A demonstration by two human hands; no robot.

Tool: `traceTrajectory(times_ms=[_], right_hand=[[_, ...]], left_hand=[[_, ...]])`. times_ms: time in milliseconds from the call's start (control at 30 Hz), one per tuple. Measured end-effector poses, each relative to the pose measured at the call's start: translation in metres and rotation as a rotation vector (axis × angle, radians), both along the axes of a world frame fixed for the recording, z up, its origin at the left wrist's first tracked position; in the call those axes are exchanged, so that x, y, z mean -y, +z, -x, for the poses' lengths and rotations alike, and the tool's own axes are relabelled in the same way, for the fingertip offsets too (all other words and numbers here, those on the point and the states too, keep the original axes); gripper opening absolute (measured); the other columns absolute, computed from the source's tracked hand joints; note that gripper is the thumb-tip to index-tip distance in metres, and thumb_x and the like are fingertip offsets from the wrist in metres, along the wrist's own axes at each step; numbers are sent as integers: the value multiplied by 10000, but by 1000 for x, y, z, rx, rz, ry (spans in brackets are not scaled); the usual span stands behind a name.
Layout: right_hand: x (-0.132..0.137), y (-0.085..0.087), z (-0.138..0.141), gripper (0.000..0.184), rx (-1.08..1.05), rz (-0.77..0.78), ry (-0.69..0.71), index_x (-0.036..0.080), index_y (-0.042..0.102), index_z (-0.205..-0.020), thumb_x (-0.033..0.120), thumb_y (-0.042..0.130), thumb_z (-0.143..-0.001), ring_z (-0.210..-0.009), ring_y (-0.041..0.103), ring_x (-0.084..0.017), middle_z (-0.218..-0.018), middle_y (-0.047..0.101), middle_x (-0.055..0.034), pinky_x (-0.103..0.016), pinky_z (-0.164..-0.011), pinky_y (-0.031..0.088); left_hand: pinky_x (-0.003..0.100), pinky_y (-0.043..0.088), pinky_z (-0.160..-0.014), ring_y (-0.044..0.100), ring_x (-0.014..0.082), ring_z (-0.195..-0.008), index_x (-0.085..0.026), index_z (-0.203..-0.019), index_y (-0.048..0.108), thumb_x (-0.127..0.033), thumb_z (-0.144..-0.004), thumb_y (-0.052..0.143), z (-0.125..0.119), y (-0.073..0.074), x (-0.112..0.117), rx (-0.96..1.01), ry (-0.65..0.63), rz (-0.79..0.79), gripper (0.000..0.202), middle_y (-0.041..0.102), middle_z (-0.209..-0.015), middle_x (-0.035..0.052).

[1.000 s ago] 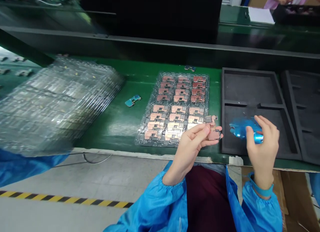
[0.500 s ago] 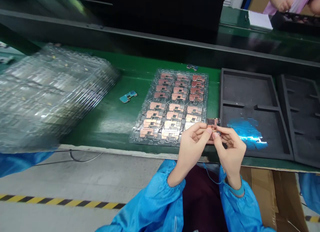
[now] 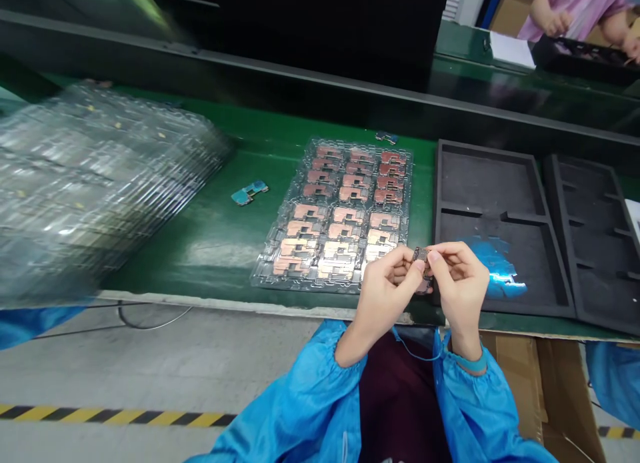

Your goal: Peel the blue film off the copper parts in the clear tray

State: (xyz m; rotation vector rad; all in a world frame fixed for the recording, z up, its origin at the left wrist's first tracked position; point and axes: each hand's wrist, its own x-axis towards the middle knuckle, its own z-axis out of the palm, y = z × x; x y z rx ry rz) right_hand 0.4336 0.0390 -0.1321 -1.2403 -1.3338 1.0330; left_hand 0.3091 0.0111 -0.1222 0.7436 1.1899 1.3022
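Note:
Between my two hands, just above the bench's front edge, is a small circuit board (image 3: 421, 254). My left hand (image 3: 387, 286) pinches it from the left, thumb on top. My right hand (image 3: 459, 280) grips its right side with thumb and fingertips. Fingers cover much of the board. Left of my hands lies a clear plastic tray (image 3: 260, 271) with rows of copper-coloured circuit boards (image 3: 345, 231) in its pockets. A black tray (image 3: 487, 173) to the right holds a pile of shiny blue pieces (image 3: 493, 266).
A tall stack of clear plastic trays (image 3: 100, 183) fills the left. Loose blue boards lie on the green bench, one left of the filled tray (image 3: 250, 192) and one behind it (image 3: 387, 138). Another black tray (image 3: 595, 236) stands far right. Across the bench, a person's hands (image 3: 557, 23) work above a black box.
The board has turned between my fingers and shows less of its copper face. My right hand has shifted slightly up along it. The whole view has shifted a little.

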Motion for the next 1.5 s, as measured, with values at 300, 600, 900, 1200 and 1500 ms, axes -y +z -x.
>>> traceTrajectory(times_ms=[300,600,900,1200,1500], right_hand=[[0,-11,8,250,9,-15,-37,206,768,-922,444,735,-988,-712,767,-194,-859,805,-47,-280,-620,642],[-12,-18,-35,244,57,-35,3,211,772,-1127,412,644,-1075,-1023,815,-251,-1142,824,-107,-308,-677,684],[-22,-37,-60,242,167,18,61,232,784,-1128,421,640,-1078,-1053,805,-248,-1177,811,-101,-320,-737,691],[-20,-41,-64,246,223,53,117,265,778,-1165,439,617,-1097,-1075,795,-245,-1213,805,-77,-332,-772,675],[-14,-42,-66,256,247,65,144,261,789,-1142,435,605,-1106,-1082,774,-248,-1197,799,-82,-353,-814,675]], left_hand=[[237,601,-663,710,152,-660,-195,-789,641,-457,-877,846,1,-18,1,-46,31,22,344,676,-709,-8],[254,512,-483,625,152,-532,-197,-994,806,-420,-904,800,82,-11,-18,-358,-47,41,241,703,-797,29],[273,404,-606,567,160,-544,-216,-906,827,-292,-877,836,102,-29,-75,-690,-94,-34,82,752,-763,20],[490,483,-1060,648,346,-1187,-241,-1055,807,-312,-990,701,95,-47,-54,-1078,-89,-305,143,722,-1260,149],[664,391,-1198,522,448,-1448,-182,-1365,716,-305,-1060,571,80,-47,-32,-1451,-392,-327,359,609,-1571,222]])
